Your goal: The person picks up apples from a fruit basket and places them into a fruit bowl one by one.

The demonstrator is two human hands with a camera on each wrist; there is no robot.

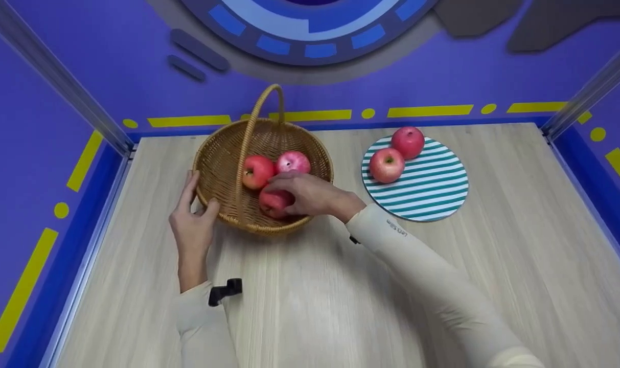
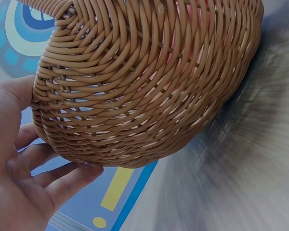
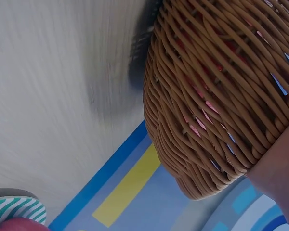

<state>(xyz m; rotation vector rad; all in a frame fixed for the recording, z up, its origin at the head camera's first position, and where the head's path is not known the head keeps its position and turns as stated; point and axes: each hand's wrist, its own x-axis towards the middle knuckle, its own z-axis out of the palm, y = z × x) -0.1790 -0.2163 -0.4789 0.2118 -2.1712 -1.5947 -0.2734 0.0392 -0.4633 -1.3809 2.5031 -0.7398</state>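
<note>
A wicker basket (image 1: 220, 148) with a tall arched handle (image 1: 247, 138) stands at the back left of the table. My left hand (image 1: 192, 222) holds its left side, thumb and fingers spread along the rim; the left wrist view shows the fingers (image 2: 70, 185) against the woven wall. My right hand (image 1: 310, 194) reaches over the right rim and grips a red apple (image 1: 273, 204) low in the basket. Beside that apple lie another red apple (image 1: 258, 171) and a pinker apple (image 1: 293, 161). In the right wrist view the basket wall hides the fingers.
Right of the basket lies a round green-and-white striped mat (image 1: 432, 189) bearing two apples, one in front (image 1: 387, 165) and one behind (image 1: 408, 142). Blue panels (image 1: 330, 97) with yellow marks border the wooden table (image 1: 299, 296) at the back and both sides.
</note>
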